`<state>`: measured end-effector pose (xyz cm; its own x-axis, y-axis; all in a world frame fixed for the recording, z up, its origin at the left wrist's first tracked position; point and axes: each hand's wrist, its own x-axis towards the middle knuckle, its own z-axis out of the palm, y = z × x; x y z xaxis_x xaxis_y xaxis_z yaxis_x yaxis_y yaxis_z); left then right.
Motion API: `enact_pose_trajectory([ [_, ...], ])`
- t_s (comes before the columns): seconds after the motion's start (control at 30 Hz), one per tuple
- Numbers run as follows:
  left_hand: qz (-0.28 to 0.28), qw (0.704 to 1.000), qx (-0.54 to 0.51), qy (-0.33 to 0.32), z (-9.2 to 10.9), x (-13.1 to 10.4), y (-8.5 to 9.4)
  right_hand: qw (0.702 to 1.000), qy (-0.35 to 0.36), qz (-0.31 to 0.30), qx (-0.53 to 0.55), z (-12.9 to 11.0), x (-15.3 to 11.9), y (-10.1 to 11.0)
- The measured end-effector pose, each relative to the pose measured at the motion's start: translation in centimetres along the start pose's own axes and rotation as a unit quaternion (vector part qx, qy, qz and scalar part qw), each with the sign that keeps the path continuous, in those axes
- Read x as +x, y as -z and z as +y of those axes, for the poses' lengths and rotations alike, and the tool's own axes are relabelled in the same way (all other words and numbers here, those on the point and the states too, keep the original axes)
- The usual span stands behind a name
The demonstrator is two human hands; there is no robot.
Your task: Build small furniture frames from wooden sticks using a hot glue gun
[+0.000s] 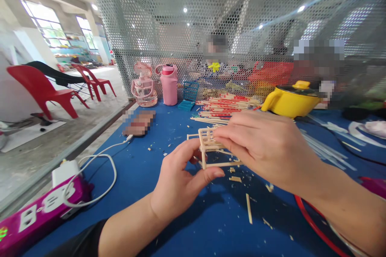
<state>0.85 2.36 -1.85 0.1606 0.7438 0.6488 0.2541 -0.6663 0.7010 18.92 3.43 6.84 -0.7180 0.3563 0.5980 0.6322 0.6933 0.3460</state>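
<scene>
Two hands [181,178] [267,148] hold one wooden frame [203,154] (one yellow pot [291,102] beyond)

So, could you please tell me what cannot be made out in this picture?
All in the head view:
Stick frame: right end, hidden by the right hand.
Phone: surface, blurred by pixelation.
Yellow pot: contents, hidden by its side and lid.
Purple object: what it is, cut off by the right edge.

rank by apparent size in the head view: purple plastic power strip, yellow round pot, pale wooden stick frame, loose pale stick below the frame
1. Purple plastic power strip
2. Yellow round pot and pale wooden stick frame: unsure, right hand hides part
3. Loose pale stick
</scene>
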Motion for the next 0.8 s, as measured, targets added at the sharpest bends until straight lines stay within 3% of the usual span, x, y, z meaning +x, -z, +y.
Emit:
enact_pose_trajectory([
  [0.8, 0.000, 1.000, 0.002, -0.001, 0.06, 0.05, 0.01, 0.999, -0.022, 0.022, 0.011, -0.27, 0.40, -0.02],
])
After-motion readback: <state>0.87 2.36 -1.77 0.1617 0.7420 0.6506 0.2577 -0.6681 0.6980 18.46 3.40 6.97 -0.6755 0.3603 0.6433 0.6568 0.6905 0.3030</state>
